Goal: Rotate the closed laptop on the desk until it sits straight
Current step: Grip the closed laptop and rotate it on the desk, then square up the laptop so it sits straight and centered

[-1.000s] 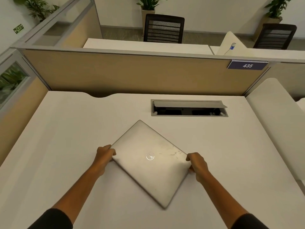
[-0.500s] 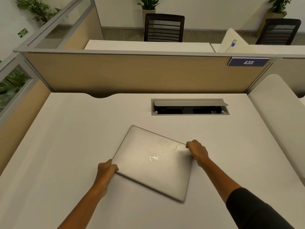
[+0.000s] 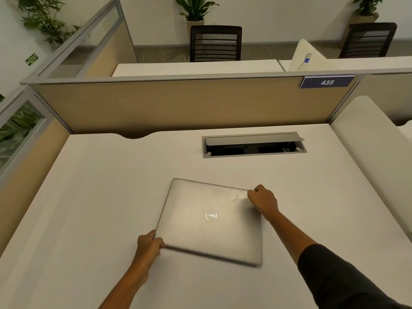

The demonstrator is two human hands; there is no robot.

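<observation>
A closed silver laptop (image 3: 200, 224) with a round logo on its lid lies flat on the white desk (image 3: 93, 197), near the middle. Its edges are still slightly skewed, with the right side turned a little toward me. My left hand (image 3: 148, 244) grips the laptop's near left corner, fingers curled over the edge. At the far right corner, my right hand (image 3: 264, 200) holds on with closed fingers. Scratches mark the lid near that corner.
An open cable hatch (image 3: 254, 144) is sunk into the desk beyond the laptop. A tan partition (image 3: 178, 103) with a sign reading 435 walls off the back. A padded white divider (image 3: 367, 139) borders the right side. Chairs and plants stand beyond.
The laptop has turned counterclockwise from a diamond-like angle to nearly square with the desk. My left hand drew back toward me with its corner while my right hand pushed its corner away.
</observation>
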